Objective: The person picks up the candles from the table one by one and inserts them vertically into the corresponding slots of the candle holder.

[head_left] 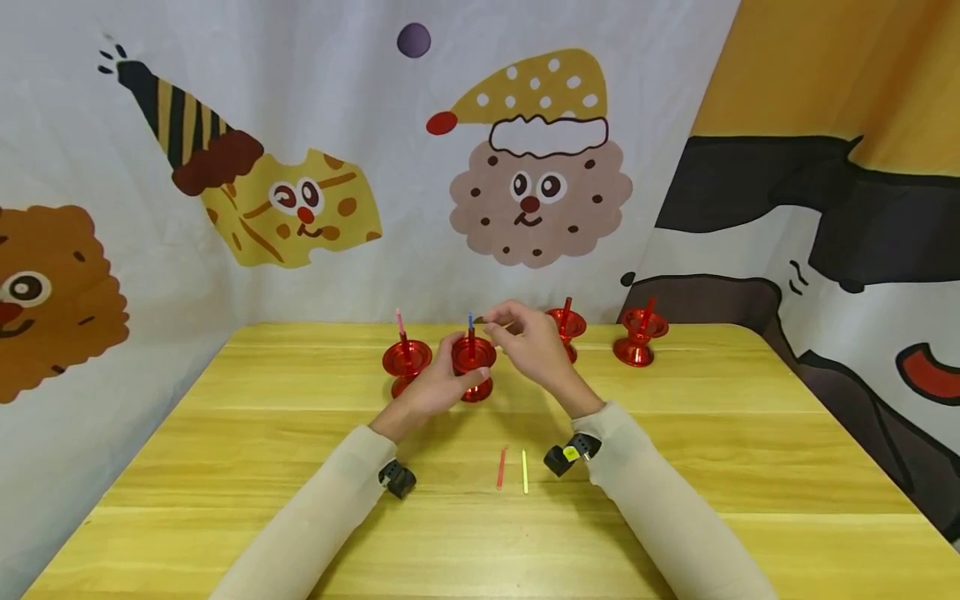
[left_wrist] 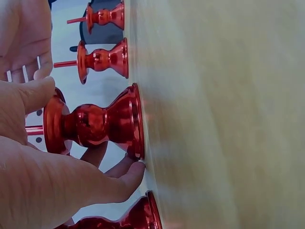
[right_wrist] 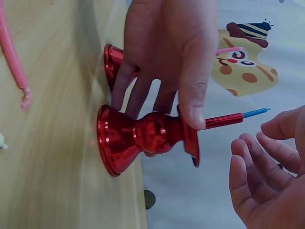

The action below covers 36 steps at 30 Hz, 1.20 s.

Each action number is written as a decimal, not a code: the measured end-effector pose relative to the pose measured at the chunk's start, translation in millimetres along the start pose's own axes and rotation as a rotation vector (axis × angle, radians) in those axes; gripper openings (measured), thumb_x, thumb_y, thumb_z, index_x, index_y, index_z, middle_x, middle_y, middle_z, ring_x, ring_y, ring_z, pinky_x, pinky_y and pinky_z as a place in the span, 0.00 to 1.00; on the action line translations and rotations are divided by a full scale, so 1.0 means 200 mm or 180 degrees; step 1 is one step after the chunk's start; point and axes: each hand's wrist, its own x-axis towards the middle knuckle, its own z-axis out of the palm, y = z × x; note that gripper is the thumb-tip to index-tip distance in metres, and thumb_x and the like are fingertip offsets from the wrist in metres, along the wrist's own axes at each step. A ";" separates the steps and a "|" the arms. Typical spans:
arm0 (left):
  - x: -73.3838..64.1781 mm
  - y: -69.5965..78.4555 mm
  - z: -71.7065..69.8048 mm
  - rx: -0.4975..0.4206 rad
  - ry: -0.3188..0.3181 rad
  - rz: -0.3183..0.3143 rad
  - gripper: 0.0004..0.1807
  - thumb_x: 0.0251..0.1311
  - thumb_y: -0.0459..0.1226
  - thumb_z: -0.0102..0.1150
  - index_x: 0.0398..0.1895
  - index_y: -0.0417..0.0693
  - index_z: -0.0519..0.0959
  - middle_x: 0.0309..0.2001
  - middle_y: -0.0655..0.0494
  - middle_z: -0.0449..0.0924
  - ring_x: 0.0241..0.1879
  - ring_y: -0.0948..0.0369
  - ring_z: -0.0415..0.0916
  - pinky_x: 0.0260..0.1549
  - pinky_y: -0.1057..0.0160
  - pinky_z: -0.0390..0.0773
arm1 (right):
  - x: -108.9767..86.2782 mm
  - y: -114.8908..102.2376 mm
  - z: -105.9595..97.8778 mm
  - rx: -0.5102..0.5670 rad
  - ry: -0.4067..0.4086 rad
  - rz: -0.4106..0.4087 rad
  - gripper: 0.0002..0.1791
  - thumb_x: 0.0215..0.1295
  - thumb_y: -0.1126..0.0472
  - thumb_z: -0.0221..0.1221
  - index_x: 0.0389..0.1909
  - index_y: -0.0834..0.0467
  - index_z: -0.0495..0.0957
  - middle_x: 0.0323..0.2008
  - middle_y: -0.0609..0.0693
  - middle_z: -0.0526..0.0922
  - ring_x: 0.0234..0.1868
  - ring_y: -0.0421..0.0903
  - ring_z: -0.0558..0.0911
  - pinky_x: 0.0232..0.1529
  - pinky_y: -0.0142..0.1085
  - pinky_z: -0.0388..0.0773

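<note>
A shiny red candle holder (head_left: 477,388) stands on the table with a thin blue candle (right_wrist: 255,113) upright in its central tube. My left hand (head_left: 429,385) grips this holder, the thumb on its dish rim and the fingers around the far side of the stem and base. Beside the candle's tip is my right hand (head_left: 534,340), fingers loosely bent and apart from the candle, holding nothing in the right wrist view. Just left of it stands another red holder (head_left: 400,387) bearing a pink candle (head_left: 400,322), partly behind my left hand.
Two more red holders stand to the right, one (head_left: 572,323) partly behind my right hand, the other (head_left: 636,354) in full view, their tubes without candles. A pink-red candle (head_left: 502,469) and a yellow candle (head_left: 525,472) lie nearer me. A cartoon-printed curtain (head_left: 405,283) hangs behind the table.
</note>
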 end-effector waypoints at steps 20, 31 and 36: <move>-0.15 0.03 -0.01 -0.0120 -0.0069 0.0094 0.55 0.76 0.38 0.66 0.91 0.43 0.36 0.81 0.30 0.60 0.78 0.34 0.65 0.72 0.38 0.72 | -0.20 0.00 -0.26 -0.0349 -0.0586 0.0035 0.05 0.76 0.63 0.68 0.49 0.57 0.86 0.39 0.45 0.90 0.41 0.45 0.87 0.45 0.45 0.84; -0.36 0.16 0.04 0.0483 -0.0388 0.0221 0.54 0.75 0.45 0.69 0.91 0.52 0.44 0.80 0.33 0.65 0.78 0.37 0.66 0.68 0.32 0.74 | -0.46 0.02 -0.29 -0.0416 -0.1379 0.0052 0.05 0.71 0.65 0.72 0.42 0.58 0.85 0.31 0.39 0.85 0.33 0.38 0.83 0.35 0.34 0.82; -0.35 0.20 0.11 0.0481 -0.0546 0.0486 0.50 0.76 0.46 0.67 0.91 0.56 0.46 0.81 0.39 0.66 0.80 0.38 0.63 0.71 0.32 0.71 | -0.53 0.05 -0.26 -0.0281 -0.1678 0.0236 0.08 0.69 0.58 0.76 0.38 0.54 0.85 0.28 0.39 0.84 0.28 0.37 0.79 0.33 0.33 0.78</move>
